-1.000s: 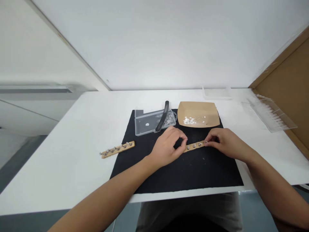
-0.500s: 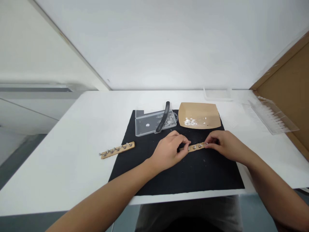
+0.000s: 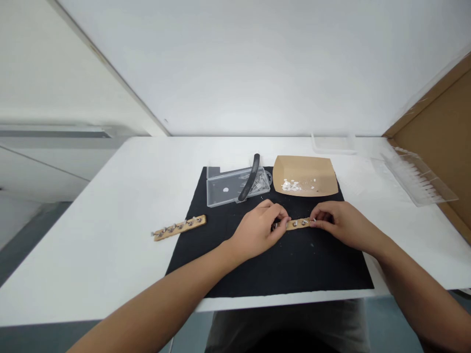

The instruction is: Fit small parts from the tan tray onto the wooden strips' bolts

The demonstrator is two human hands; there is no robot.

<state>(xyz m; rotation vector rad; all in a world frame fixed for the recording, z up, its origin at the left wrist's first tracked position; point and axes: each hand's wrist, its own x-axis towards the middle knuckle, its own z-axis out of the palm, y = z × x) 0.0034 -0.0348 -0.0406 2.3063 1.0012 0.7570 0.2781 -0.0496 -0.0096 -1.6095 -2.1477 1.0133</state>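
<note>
A narrow wooden strip [image 3: 299,224] with small round metal pieces lies on the black mat [image 3: 290,269], between my hands. My left hand [image 3: 262,228] has its thumb and fingers pinched around the strip's left part. At the strip's right end, my right hand [image 3: 336,220] pinches with thumb and index finger; a tiny white bit shows at its fingertips. A second wooden strip [image 3: 189,225], carrying several metal and whitish pieces, rests at the mat's left edge, partly on the white table.
Behind my hands are a clear plastic case [image 3: 221,197] with small clear pieces, a black curved tool [image 3: 249,177] across it, and a brown paper tray [image 3: 307,169] with white bits. A clear rack [image 3: 419,181] stands at right, a clear box [image 3: 334,144] at the back.
My right hand's fingertips have shifted slightly left along the strip. My left hand keeps nearly the same place and pinch. The view has moved very slightly.
</note>
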